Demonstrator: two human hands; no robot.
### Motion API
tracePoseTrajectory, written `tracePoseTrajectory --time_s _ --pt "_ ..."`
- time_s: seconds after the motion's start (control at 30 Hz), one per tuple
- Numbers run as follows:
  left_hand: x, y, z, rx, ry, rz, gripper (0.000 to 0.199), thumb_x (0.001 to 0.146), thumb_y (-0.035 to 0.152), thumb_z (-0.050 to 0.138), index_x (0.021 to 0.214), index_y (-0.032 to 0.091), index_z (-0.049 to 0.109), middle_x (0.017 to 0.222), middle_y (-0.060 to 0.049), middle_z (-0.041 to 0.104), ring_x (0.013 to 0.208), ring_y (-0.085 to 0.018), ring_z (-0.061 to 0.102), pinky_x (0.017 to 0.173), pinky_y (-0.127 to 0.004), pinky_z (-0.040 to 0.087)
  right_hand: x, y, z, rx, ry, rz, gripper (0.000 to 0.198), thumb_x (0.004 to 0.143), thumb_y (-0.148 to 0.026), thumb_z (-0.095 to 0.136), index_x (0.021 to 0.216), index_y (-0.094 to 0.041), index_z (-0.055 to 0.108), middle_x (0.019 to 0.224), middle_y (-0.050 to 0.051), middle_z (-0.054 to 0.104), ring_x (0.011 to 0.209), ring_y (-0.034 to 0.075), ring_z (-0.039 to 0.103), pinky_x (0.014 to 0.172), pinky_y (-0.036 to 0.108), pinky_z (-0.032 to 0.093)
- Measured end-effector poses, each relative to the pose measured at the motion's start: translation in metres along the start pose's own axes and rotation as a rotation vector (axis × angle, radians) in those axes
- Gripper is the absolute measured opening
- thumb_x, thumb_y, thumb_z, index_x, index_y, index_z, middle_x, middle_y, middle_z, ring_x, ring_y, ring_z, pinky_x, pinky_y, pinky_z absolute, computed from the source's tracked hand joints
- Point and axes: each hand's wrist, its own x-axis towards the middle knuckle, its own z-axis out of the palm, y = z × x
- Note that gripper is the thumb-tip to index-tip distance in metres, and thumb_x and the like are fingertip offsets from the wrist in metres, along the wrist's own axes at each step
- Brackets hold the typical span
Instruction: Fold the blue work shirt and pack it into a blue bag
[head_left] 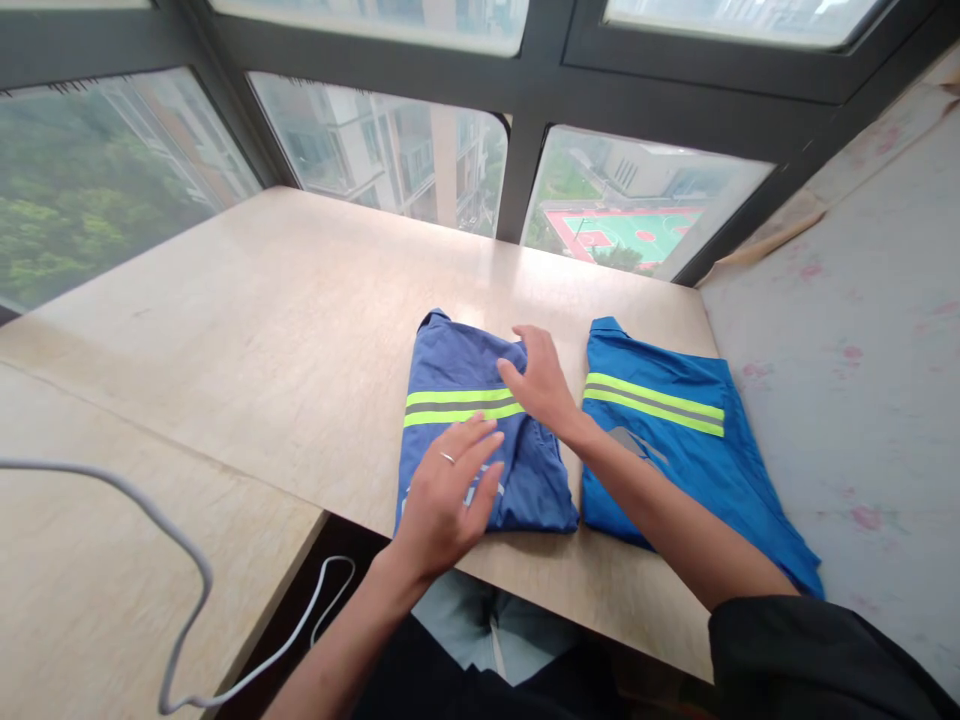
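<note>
A folded purple-blue work jacket (465,360) with a yellow and grey reflective stripe lies in front of me. Over its lower left part is my left hand (450,490), fingers apart and a ring on one of them. My right hand (541,385) is at the jacket's upper right edge, its fingers spread and holding nothing. Whether either hand touches the cloth I cannot tell. To the right lies a brighter blue work jacket (652,400) with a similar stripe; my right forearm crosses above it and hides part of its lower side.
The pale stone-like ledge (300,320) runs up to grey-framed windows (540,90). A flowered wall covering (862,400) borders the right side. At the left, a white cable (187,550) loops over the ledge and hangs past its front edge.
</note>
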Motion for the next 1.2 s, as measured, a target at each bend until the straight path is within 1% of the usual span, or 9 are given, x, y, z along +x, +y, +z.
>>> tracePoseTrajectory --time_s 0.07,0.17,0.27,0.37,0.67,0.87,1.03,1.13,1.2 --pt "0.009 -0.018 -0.008 0.111 0.07 -0.111 0.031 0.096 0.018 0.046 0.124 0.017 0.061 0.124 -0.012 0.068 0.129 -0.025 0.057 0.108 -0.045 0.048 0.0 -0.026 0.019 -0.032 -0.075 -0.126 0.051 0.091 -0.031 0.05 0.139 -0.014 0.046 0.146 0.018 0.046 0.138 0.031 0.038 0.115 0.048 0.031" --pt "0.013 -0.042 -0.004 0.295 -0.018 -0.191 0.04 0.096 0.023 0.046 0.132 0.007 0.055 0.133 -0.02 0.062 0.135 -0.031 0.05 0.109 -0.049 0.045 0.006 -0.045 0.056 -0.113 -0.174 -0.214 0.052 0.097 -0.031 0.042 0.146 -0.014 0.04 0.157 0.017 0.034 0.146 0.029 0.028 0.117 0.048 0.027" --pt "-0.001 -0.057 0.011 0.44 -0.175 -0.206 0.054 0.095 0.032 0.049 0.139 0.001 0.047 0.145 -0.026 0.05 0.143 -0.038 0.037 0.114 -0.057 0.035 0.012 -0.034 0.084 -0.229 -0.23 -0.243 0.056 0.099 -0.035 0.043 0.15 -0.013 0.036 0.161 0.017 0.028 0.149 0.031 0.021 0.12 0.051 0.016" --pt "-0.023 -0.062 0.02 0.502 -0.309 -0.201 0.056 0.096 0.038 0.047 0.142 0.006 0.048 0.149 -0.023 0.046 0.144 -0.037 0.034 0.118 -0.06 0.024 0.012 -0.01 0.095 -0.322 -0.266 -0.239 0.06 0.099 -0.047 0.043 0.15 -0.015 0.039 0.16 0.018 0.031 0.149 0.034 0.022 0.12 0.057 0.008" --pt "-0.061 -0.063 0.005 0.547 -0.307 -0.266 0.066 0.097 0.048 0.044 0.15 0.01 0.038 0.157 -0.021 0.033 0.147 -0.036 0.03 0.116 -0.057 0.028 0.02 0.022 0.076 -0.375 -0.357 -0.236 0.069 0.099 -0.055 0.042 0.153 -0.012 0.035 0.16 0.019 0.028 0.149 0.033 0.023 0.121 0.052 0.012" --pt "-0.074 -0.059 -0.005 0.535 -0.3 -0.272 0.067 0.097 0.053 0.041 0.146 0.007 0.044 0.152 -0.023 0.042 0.142 -0.037 0.038 0.114 -0.057 0.032 0.024 0.055 0.045 -0.193 -0.379 -0.351 0.046 0.103 -0.035 0.033 0.137 -0.016 0.057 0.151 0.011 0.048 0.142 0.021 0.039 0.123 0.039 0.021" --pt "-0.029 -0.075 -0.036 0.373 -0.191 -0.315 0.051 0.101 0.049 0.033 0.112 0.014 0.068 0.118 -0.017 0.07 0.115 -0.029 0.063 0.102 -0.045 0.048 0.009 0.049 0.027 -0.297 -0.245 -0.279 0.05 0.102 -0.037 0.037 0.141 -0.01 0.051 0.155 0.017 0.039 0.148 0.028 0.03 0.122 0.049 0.02" --pt "0.017 -0.089 -0.035 0.39 -0.043 -0.269 0.054 0.101 0.047 0.033 0.127 0.008 0.06 0.13 -0.021 0.063 0.126 -0.031 0.056 0.106 -0.046 0.044 -0.011 0.015 0.026 -0.326 -0.211 -0.358 0.059 0.102 -0.045 0.036 0.147 -0.007 0.042 0.159 0.02 0.031 0.15 0.031 0.023 0.121 0.052 0.02" --pt "0.046 -0.099 -0.019 0.414 -0.092 -0.155 0.056 0.101 0.044 0.033 0.137 0.005 0.052 0.149 -0.022 0.047 0.144 -0.033 0.035 0.117 -0.049 0.031 -0.03 -0.009 0.028 -0.323 -0.298 -0.506 0.063 0.102 -0.05 0.036 0.148 -0.008 0.041 0.159 0.019 0.032 0.15 0.031 0.022 0.122 0.051 0.02"
